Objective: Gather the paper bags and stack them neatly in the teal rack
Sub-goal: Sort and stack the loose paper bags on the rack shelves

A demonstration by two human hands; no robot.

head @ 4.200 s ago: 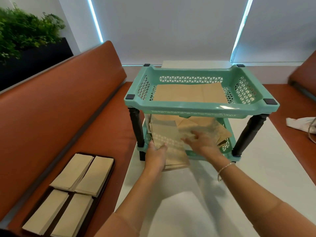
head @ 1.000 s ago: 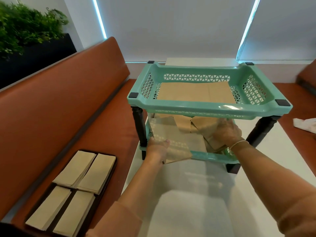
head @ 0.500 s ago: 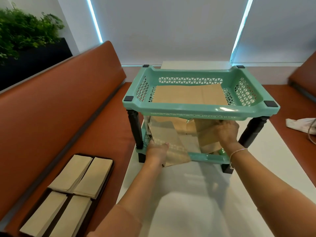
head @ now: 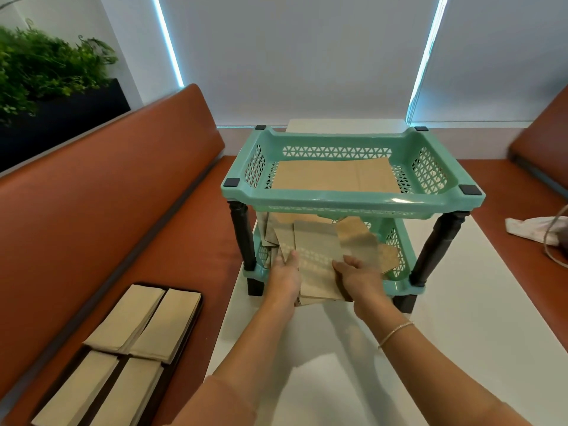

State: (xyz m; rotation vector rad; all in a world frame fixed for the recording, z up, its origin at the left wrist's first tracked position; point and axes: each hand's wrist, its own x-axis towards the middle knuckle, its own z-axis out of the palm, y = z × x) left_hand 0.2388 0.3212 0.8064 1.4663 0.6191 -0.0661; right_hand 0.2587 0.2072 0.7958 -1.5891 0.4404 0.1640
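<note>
- I see a white table (head: 461, 348) running away from me, with rust-orange bench seating (head: 107, 195) along its left side and more of it at the far right.
- Behind the table hang pale roller blinds (head: 292, 56) with bright strips of light at their edges; a green plant (head: 46, 66) in a dark planter sits at the far left.
- A crumpled white cloth (head: 528, 229) lies on the right bench.
- One teal rack (head: 353, 201) stands on the table: two perforated tiers joined by dark turned legs, three of which I can see, with four dark caps on the top corners.
- On the left bench near me is one dark tray (head: 190, 321) carrying four pale paper stacks (head: 147, 321), two by two.
- The upper tier holds flat brown bags (head: 335, 176) lying square and neat.
- The lower tier holds a loose heap of paper bags (head: 316, 253); they are tan, flat, fanned at different angles, and I cannot count them. The top bag overhangs the near rim.
- My left hand (head: 284, 272) holds the left edge of the heap, thumb on top.
- My right hand (head: 359, 272) grips the near right edge of the top bag, fingers curled round it; a thin bracelet (head: 395, 329) is on that wrist.
</note>
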